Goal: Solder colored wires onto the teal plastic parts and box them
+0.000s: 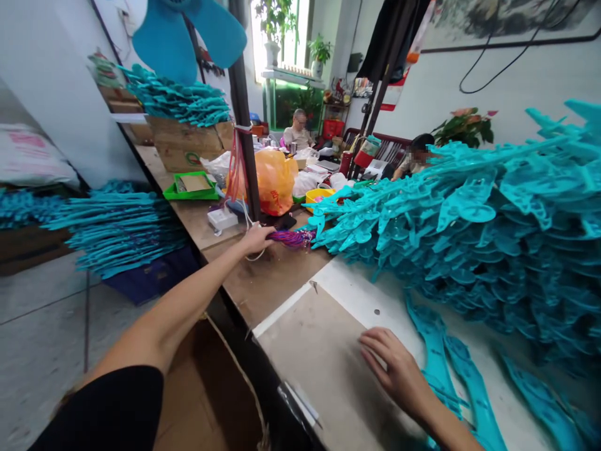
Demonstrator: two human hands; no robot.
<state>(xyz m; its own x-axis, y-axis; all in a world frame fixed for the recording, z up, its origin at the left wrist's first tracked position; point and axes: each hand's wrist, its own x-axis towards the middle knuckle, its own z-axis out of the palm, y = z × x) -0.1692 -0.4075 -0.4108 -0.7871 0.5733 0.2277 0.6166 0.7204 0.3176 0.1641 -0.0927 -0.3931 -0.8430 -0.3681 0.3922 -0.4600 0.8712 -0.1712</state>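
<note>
My left hand (258,239) reaches out to the far side of the table, its fingers closed on the near end of a bundle of purple and red cords (293,238). The other end of the bundle lies against a large heap of turquoise plastic pieces (422,219). Over the grey-brown board (305,344) is my right hand (389,366), fingers stretched out and slightly bent, with nothing in them. Beside its wrist, loose turquoise strips (469,376) lie on the white tabletop (361,288).
A dark post (244,125) rises just behind my left hand, near a white box (222,220) with a cable. An orange bag (275,178) and a green tray (190,186) stand beyond. Blue fan blades (169,44) hang upper left. Two people sit farther back.
</note>
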